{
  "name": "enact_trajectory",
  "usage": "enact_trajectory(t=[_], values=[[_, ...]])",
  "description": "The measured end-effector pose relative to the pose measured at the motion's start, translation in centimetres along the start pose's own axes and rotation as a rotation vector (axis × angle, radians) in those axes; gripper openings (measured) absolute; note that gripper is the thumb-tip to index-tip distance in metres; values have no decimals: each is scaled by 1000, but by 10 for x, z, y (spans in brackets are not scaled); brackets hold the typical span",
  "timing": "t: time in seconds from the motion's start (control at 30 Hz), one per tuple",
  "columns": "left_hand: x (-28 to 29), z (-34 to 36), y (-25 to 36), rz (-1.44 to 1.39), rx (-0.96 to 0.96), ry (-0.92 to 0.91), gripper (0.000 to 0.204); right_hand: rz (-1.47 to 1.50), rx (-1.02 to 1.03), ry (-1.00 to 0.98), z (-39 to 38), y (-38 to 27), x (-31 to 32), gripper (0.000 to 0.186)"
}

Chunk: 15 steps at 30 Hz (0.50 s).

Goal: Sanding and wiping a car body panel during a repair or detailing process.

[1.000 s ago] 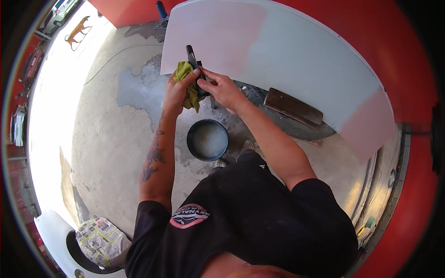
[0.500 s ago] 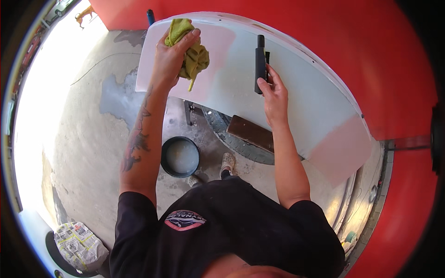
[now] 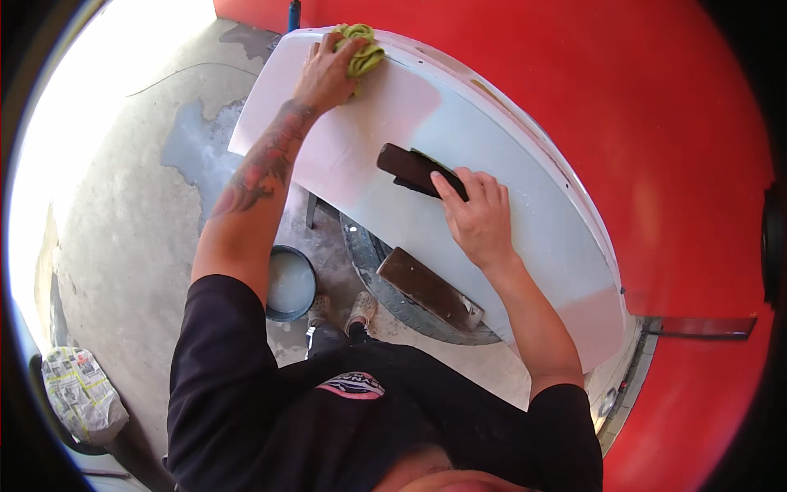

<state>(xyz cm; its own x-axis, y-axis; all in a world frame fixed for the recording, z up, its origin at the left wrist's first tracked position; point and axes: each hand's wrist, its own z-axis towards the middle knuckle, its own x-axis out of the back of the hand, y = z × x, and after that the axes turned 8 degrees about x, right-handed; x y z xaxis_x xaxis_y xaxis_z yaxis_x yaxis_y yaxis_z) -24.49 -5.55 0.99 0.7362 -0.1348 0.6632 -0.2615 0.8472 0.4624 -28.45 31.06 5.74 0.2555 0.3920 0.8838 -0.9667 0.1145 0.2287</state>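
Observation:
A large curved panel (image 3: pixel 525 221), pale blue-white with pinkish patches, lies in front of me. My left hand (image 3: pixel 326 75) grips a crumpled yellow-green cloth (image 3: pixel 361 51) on the panel's far left part, by its upper edge. Near the middle of the panel, my right hand (image 3: pixel 479 215) is closed on a dark sanding block (image 3: pixel 406 166) with a handle strip, resting on or just above the surface. A longer brown block (image 3: pixel 422 283) lies lower down, at the panel's near edge over a round dark support.
A dark bucket (image 3: pixel 290 279) of cloudy water stands on the wet concrete floor (image 3: pixel 131 205) beside my feet. A red wall (image 3: pixel 656 148) rises behind and right of the panel. At lower left is a newspaper-covered round object (image 3: pixel 82 394). A blue object (image 3: pixel 293 16) stands behind the panel.
My hands, earlier together on the cloth and dark block, have parted. My left took the cloth up to the far edge; my right turned the block crosswise and lowered it onto the panel's middle.

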Motion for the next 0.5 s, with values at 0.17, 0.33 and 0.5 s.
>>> enact_trajectory(t=[0.17, 0.33, 0.5], values=[[18, 45, -64, 67, 61, -23, 65, -161, 252, -24, 84, 10, -55, 44], [16, 84, -87, -196, 98, -292, 61, -409, 208, 88, 171, 34, -70, 41], [-9, 92, -144, 146, -464, -186, 49, -171, 242, 5, 99, -5, -71, 42]])
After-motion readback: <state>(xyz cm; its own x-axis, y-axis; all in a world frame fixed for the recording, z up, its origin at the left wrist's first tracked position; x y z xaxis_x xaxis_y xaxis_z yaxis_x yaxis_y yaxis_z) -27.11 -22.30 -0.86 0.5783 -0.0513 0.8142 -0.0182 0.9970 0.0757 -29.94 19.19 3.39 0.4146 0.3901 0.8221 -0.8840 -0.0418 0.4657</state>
